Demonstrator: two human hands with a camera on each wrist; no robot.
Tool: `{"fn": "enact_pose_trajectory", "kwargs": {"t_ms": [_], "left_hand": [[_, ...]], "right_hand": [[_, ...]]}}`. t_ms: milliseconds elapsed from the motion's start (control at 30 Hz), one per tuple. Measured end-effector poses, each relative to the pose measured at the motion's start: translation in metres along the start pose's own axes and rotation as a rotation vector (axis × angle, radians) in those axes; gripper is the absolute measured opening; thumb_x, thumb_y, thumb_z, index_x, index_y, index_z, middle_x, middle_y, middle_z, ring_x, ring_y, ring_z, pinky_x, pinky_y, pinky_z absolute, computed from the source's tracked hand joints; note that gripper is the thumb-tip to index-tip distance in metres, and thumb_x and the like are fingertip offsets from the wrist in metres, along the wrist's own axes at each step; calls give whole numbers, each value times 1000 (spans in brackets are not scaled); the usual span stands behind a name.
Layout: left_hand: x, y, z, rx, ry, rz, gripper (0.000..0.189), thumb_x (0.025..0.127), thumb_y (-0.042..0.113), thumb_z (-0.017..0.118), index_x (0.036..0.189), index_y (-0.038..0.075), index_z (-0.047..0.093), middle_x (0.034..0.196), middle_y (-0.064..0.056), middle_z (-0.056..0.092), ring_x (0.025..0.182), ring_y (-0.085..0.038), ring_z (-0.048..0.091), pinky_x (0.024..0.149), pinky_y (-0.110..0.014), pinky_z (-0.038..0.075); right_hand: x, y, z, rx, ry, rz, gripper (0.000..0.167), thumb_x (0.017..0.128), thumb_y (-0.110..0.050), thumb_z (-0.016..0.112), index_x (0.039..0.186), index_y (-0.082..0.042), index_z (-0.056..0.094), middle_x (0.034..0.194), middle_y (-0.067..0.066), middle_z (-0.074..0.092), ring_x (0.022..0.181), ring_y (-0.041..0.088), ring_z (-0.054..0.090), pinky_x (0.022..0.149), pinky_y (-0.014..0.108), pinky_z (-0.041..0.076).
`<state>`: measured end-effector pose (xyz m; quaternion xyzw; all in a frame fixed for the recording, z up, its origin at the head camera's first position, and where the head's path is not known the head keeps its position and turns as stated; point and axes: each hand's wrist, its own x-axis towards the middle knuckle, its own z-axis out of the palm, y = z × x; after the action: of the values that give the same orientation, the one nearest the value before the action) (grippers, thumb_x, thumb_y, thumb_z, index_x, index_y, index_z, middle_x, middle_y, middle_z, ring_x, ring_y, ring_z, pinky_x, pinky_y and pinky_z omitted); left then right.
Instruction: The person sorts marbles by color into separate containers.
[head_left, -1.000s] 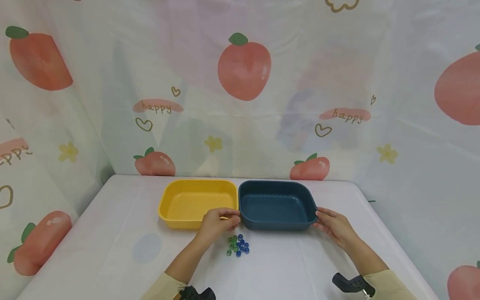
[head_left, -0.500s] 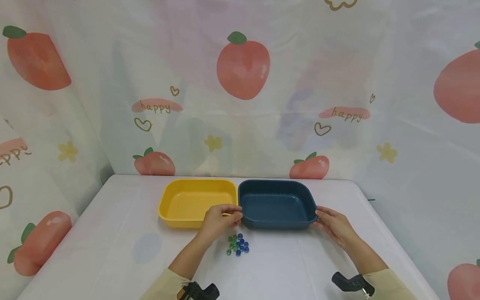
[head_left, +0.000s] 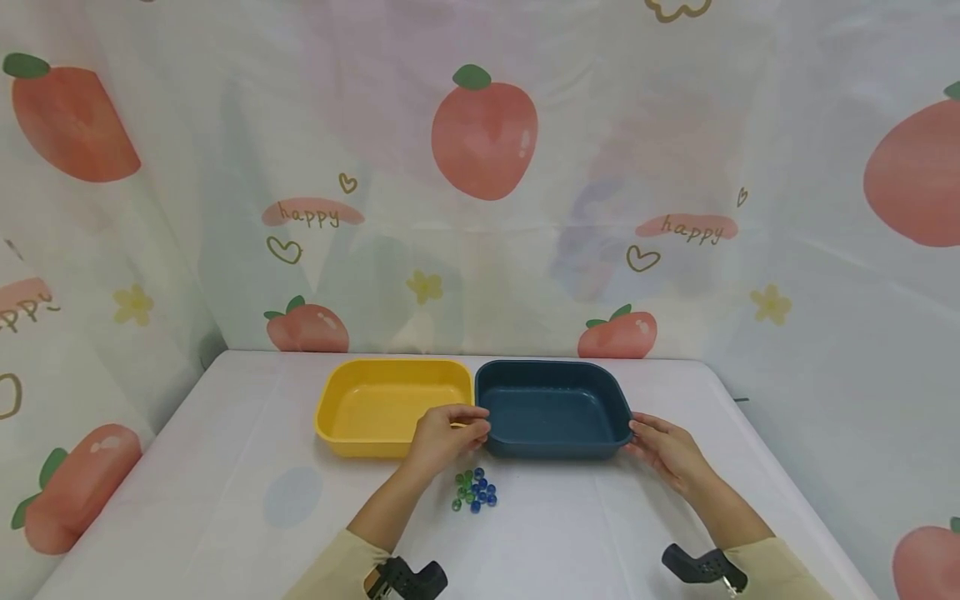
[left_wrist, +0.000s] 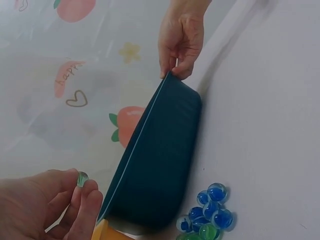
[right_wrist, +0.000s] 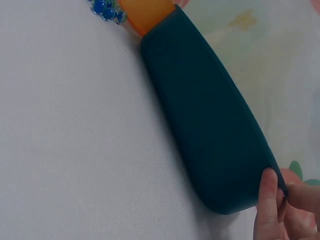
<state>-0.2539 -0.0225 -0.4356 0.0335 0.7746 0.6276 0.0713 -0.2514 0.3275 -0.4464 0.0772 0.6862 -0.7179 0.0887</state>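
Note:
In the head view a dark blue rectangular bin (head_left: 553,410) stands on the table. My left hand (head_left: 446,435) is over its near left corner, and in the left wrist view thumb and finger pinch a clear greenish marble (left_wrist: 82,179). At the bin's right end, my right hand (head_left: 666,448) grips the rim; the right wrist view shows fingers (right_wrist: 268,192) on the outer wall. A small group of green and blue marbles (head_left: 476,490) lies on the table in front of the bins, below the left hand.
Directly left of the blue bin stands a yellow bin (head_left: 360,447), its near right corner partly hidden by the left hand. White cloth covers the table (head_left: 585,533). A fruit-patterned curtain (head_left: 510,275) rises behind and at both sides.
My left hand has shifted slightly right, from the yellow bin's near right corner to over the blue bin's edge. The right hand keeps its grip on the rim; bins and marbles stay put.

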Motion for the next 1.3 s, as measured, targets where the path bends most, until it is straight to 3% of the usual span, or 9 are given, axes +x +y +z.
{"fn": "enact_pose_trajectory", "kwargs": {"t_ms": [367,633,1300], "left_hand": [[4,3,6,2,17,15,19,90,16,72,107,8,74,91,-4,72,81,-14,70,76,-26,59],[8,1,11,-6,7,43,24,89,14,72,110,1,72,90,-6,72,77,-15,70,72,-26,60],[13,2,22,-5,-8,37,21,89,10,72,108,-1,72,90,-6,73,78,-15,71,71,-26,60]], "right_hand": [[1,2,-2,-16,-5,-3,64,102,-12,52,149,15,18,105,-5,64,93,4,65,85,23,57],[2,0,-3,-3,-13,3,65,102,-12,53,149,15,18,104,-5,64,93,4,65,85,23,57],[3,-1,-3,-34,7,17,63,103,-15,51,150,12,20,115,1,62,96,5,65,86,23,56]]}}
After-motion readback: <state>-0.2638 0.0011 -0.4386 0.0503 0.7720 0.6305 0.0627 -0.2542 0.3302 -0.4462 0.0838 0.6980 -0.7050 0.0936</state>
